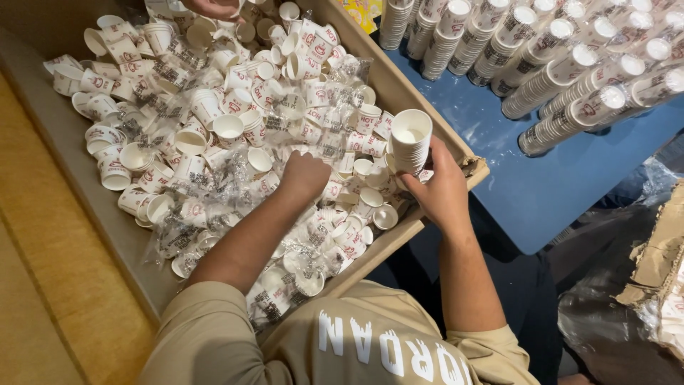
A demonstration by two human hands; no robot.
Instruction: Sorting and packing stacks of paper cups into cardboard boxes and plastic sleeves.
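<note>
White paper cups [214, 135] loose throughout cardboard box [427, 93]. Right hand [442, 189] closed around short stack [410, 142] at 3 o'clock; left hand [303, 175] curled, digging among cups. Finished stacks [570, 71] on blue table [556, 185], 1 o'clock. Most unsorted.

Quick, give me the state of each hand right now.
Left hand: fingers curled down into the loose paper cups in the cardboard box; whether it grips one cannot be told.
Right hand: closed around a stack of nested cups.
</note>
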